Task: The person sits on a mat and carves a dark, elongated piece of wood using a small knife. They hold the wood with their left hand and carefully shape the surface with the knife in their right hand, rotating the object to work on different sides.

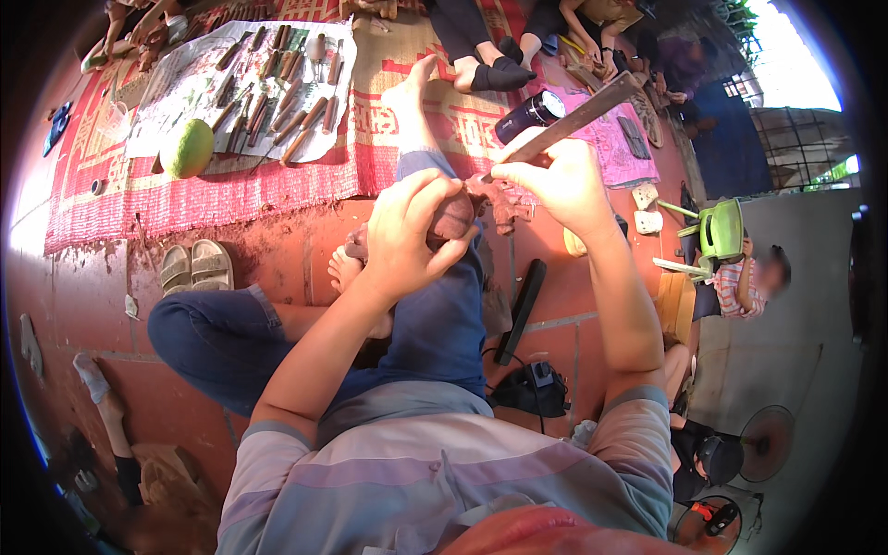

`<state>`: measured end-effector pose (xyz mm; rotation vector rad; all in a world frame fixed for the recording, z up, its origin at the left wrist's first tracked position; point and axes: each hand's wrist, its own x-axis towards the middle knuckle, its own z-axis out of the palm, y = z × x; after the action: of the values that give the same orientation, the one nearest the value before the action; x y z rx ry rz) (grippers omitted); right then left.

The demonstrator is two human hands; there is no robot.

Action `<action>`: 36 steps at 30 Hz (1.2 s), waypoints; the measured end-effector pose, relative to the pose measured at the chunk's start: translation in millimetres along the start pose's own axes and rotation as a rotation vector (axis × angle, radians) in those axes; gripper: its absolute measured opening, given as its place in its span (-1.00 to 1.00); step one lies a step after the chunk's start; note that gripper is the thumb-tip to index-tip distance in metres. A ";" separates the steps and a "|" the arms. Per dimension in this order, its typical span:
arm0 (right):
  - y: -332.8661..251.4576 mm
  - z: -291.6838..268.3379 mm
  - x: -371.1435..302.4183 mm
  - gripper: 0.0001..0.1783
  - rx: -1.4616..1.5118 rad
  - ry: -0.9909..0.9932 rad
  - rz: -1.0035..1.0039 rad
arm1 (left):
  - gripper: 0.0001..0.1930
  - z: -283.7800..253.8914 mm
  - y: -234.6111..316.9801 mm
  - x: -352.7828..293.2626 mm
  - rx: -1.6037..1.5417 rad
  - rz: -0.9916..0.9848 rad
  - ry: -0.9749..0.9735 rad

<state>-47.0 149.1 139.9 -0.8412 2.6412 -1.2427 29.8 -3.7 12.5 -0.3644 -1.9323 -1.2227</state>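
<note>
My left hand is wrapped round a reddish-brown carved figure, which looks like wood. Its rounded part lies in my palm, and a knobbly, branching part sticks out to the right. In my right hand is a long, flat, dark brown tool, pinched between thumb and fingers. It slants from upper right down toward the carving, and its narrow lower end meets or nearly meets the branching part. Whether the tool is a file or a blade I cannot tell. Both hands are above my outstretched leg.
Many wooden-handled carving tools lie on a printed sheet over a red mat, beside a green fruit. Nearby are a dark cylinder, sandals, a black bar and a green chair. Other people sit around.
</note>
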 end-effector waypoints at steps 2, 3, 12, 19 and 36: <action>-2.1 -0.1 2.2 -0.89 -0.098 0.086 -0.117 | -0.40 -1.1 0.6 1.2 0.009 0.007 0.010; -2.7 1.3 2.3 -0.89 -0.041 0.075 -0.114 | -0.40 -1.1 0.5 -0.8 0.006 0.018 0.018; -4.6 -16.7 4.1 -0.89 0.096 0.155 -0.047 | -0.38 0.7 -1.2 -4.0 -0.005 0.039 0.042; -2.1 -3.1 -2.7 -0.91 0.119 -0.052 -0.021 | -0.41 -0.5 3.1 -1.5 0.009 -0.006 0.016; -12.5 -14.7 4.7 -0.90 0.151 -0.226 0.096 | -0.39 2.4 2.6 0.3 0.029 0.036 0.039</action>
<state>-50.1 150.2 159.5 -0.7715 2.3500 -1.2260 30.0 -0.4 13.9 -0.3560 -1.9005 -1.1696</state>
